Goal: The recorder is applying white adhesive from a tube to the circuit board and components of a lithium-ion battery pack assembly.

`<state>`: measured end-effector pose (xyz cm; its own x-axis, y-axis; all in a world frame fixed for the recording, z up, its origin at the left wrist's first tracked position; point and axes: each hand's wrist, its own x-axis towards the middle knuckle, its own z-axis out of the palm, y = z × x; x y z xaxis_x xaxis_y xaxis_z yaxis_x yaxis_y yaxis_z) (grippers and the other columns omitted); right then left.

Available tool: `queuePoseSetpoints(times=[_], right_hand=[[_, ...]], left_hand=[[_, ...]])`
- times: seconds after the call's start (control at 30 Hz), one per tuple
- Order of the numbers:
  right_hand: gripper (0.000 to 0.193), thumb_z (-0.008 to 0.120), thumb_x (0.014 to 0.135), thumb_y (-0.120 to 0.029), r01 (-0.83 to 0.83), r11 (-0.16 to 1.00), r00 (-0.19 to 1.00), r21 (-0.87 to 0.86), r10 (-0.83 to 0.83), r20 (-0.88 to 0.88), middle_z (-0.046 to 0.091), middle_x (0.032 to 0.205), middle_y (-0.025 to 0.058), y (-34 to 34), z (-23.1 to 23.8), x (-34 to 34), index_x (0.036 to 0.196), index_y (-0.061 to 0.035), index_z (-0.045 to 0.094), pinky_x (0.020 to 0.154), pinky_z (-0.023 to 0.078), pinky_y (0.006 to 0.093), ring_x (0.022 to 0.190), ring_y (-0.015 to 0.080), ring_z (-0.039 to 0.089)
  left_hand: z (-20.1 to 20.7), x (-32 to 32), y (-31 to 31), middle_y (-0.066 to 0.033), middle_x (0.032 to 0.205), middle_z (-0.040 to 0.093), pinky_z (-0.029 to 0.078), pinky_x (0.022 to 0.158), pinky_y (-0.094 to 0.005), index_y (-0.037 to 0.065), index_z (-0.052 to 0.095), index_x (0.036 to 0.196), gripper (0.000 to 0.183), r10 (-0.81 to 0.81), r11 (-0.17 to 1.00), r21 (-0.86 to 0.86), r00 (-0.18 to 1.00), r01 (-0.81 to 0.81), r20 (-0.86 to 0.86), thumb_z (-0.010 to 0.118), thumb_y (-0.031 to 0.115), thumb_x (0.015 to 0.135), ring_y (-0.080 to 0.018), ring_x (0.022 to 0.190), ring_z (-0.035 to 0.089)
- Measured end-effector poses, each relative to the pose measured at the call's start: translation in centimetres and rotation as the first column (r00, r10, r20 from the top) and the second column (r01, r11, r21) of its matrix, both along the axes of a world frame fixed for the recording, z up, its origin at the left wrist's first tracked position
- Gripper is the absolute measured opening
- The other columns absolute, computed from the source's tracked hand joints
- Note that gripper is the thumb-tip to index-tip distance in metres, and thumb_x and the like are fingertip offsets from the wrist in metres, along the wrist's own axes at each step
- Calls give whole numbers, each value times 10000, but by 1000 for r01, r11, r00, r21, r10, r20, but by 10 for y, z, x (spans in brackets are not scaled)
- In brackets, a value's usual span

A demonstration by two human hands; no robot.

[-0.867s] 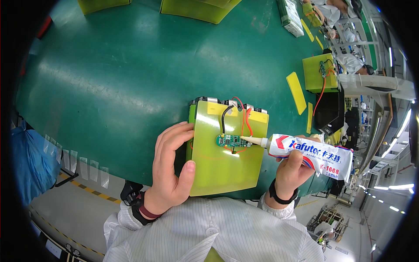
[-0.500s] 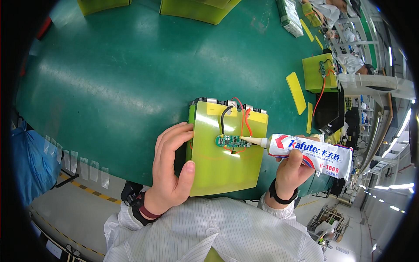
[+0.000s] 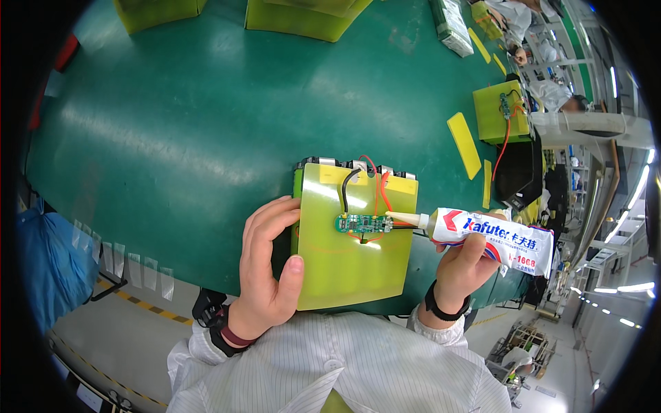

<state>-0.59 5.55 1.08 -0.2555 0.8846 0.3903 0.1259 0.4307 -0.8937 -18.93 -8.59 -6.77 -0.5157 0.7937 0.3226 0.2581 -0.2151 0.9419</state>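
Note:
A battery pack [image 3: 358,268] with a yellow-green sheet on top lies at the table's near edge. A small green circuit board [image 3: 363,224] sits on the sheet, with black and red wires running to the pack's far edge. My left hand [image 3: 265,265] rests against the pack's left side, fingers stretched out and thumb apart, at the sheet's edge. My right hand [image 3: 465,265] is closed around a white glue tube [image 3: 509,241] with red and blue print. Its pale tapered nozzle points left, with the tip at the board's right end; whether it touches cannot be told.
On the right stand another yellow-green pack [image 3: 499,113] with a board and a black box [image 3: 516,172]. Yellow strips [image 3: 464,146] lie beside them on the green table [image 3: 206,138]. More yellow-green packs [image 3: 303,20] stand at the far edge. Clear tape pieces [image 3: 134,270] hang at the left edge.
The glue tube has shifted slightly right, and its nozzle tip now sits at the board's right end. The pack appears slightly further left in view. My left hand keeps its place against the pack.

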Motion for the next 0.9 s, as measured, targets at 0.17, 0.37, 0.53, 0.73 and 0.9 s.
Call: queuePoseSetpoints(times=[0.17,0.37,0.53,0.73,0.9], right_hand=[[442,563,908,-416,-27,995,979,-91,8,-202,566,838,94,4,5,0,1045,-11,451,423,469,259,626,183,596],[448,439,945,-496,-298,880,839,-369,58,-541,600,867,85,12,13,14,1053,-63,479,404,437,254,613,156,568],[409,465,959,-400,-62,997,994,-56,57,-91,580,934,108,6,-2,11,1112,-21,466,470,415,255,650,159,545],[235,637,856,-187,-117,992,991,41,119,-65,569,833,82,-2,0,2,898,7,512,603,416,237,700,120,532],[233,658,843,-161,-109,994,990,10,109,-87,561,831,75,-4,0,-2,911,10,515,612,420,237,709,119,526]], left_hand=[[2,0,1,-211,1214,518,333,1007,-441,-56,473,1186,396,-9,1000,-4,1000,9,7,463,208,890,-361,1162,468],[-1,2,0,-223,1224,503,339,1005,-436,-56,463,1192,392,6,1000,12,1000,-6,25,447,210,904,-353,1163,471],[0,3,1,-233,1230,494,337,1007,-436,-59,459,1194,396,6,1000,8,999,-6,35,446,215,909,-357,1164,469],[-2,3,1,-235,1230,494,336,1009,-436,-65,458,1195,397,6,1000,20,999,-7,42,441,206,904,-357,1167,467],[-1,3,1,-234,1230,494,337,1008,-436,-68,459,1192,396,8,1000,16,999,-9,38,440,197,898,-356,1167,467]])
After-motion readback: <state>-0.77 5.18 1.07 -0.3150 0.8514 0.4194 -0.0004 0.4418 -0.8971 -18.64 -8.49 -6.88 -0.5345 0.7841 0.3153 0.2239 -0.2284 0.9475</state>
